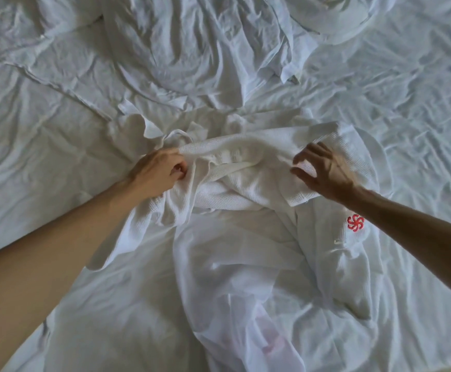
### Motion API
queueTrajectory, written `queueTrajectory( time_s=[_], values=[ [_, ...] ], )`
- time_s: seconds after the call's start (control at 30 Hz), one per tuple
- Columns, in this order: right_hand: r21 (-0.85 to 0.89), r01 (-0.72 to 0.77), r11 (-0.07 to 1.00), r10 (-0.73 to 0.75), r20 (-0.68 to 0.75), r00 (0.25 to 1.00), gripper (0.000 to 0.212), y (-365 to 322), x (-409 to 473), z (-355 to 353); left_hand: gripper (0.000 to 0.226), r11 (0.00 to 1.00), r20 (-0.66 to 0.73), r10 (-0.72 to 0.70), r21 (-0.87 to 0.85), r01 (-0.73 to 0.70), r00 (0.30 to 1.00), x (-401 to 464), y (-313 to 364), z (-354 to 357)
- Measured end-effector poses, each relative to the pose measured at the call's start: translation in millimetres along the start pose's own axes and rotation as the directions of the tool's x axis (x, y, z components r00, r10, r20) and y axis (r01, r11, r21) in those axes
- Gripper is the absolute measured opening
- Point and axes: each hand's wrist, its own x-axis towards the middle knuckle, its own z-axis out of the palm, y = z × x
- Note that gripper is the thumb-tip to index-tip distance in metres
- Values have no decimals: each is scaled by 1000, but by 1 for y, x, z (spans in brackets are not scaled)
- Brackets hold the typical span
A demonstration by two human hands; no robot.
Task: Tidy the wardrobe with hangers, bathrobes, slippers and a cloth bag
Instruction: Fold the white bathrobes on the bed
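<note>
Showing, from left to right, a person's two hands at work on a white waffle-weave bathrobe (pixel 245 183) spread over a rumpled white bed sheet (pixel 44 130). The left hand (pixel 157 174) is closed, its fingers curled tightly round a bunched fold of the robe near the collar. Between the hands a broad band of the fabric is lifted and drawn taut, with the rest of the garment lying crumpled beneath and trailing toward the viewer. The right hand (pixel 326 170) is spread, fingers loosely extended over the far end of that band; whether the thumb pinches the cloth underneath cannot be told. Just below the right forearm a red embroidered emblem (pixel 355 223) marks the robe's chest panel. A second heap of white fabric (pixel 192 49) lies farther up the bed; what it is remains uncertain.

Probable hazard: with only one hand firmly anchored, the taut band may slip from the right side and collapse, undoing the fold. White robe on white sheet also invites gathering bedding along with the garment.
</note>
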Motion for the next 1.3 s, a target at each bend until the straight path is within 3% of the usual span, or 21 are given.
queueTrajectory(
  time_s=[0.07,0.17,0.27,0.37,0.5,0.63,0.77,0.97,1.07,1.2,1.3],
  values=[
    [-85,-24,996,27,41,999,41,7,16,-5,25,1000,-23,7,1,-7,1000,0,0,-2],
    [-160,-5,987,40,219,975,70,28,35,-9,58,999,81,0,50,-4,997,-1,-3,-6],
    [-237,-8,971,92,345,934,65,50,43,-3,69,991,137,-35,136,17,990,-3,-5,-6],
    [-257,-36,966,135,381,914,52,55,47,7,65,986,125,-137,113,123,983,-3,-6,-2],
    [-141,-21,990,51,211,976,31,57,44,9,50,963,80,-256,-69,262,963,-5,-9,3],
    [-70,-1,998,2,3,1000,32,49,36,-13,28,899,50,-315,-305,314,948,-13,-12,-8],
    [14,-128,992,129,-152,980,27,39,37,-48,22,836,43,-339,-445,322,940,-18,-17,-44],
    [-41,28,999,-33,-145,989,31,25,39,-76,10,893,70,-287,-340,293,955,-12,-8,-65],
    [-24,6,1000,-6,-22,1000,42,23,37,-67,22,928,111,-231,-273,254,966,-10,4,-51],
    [-93,9,996,6,163,987,47,24,35,-51,52,994,62,-108,-29,110,992,-7,19,-31],
    [-122,-22,992,48,212,976,47,27,36,-45,36,995,13,-52,81,50,999,-2,32,-26]
  ],
)
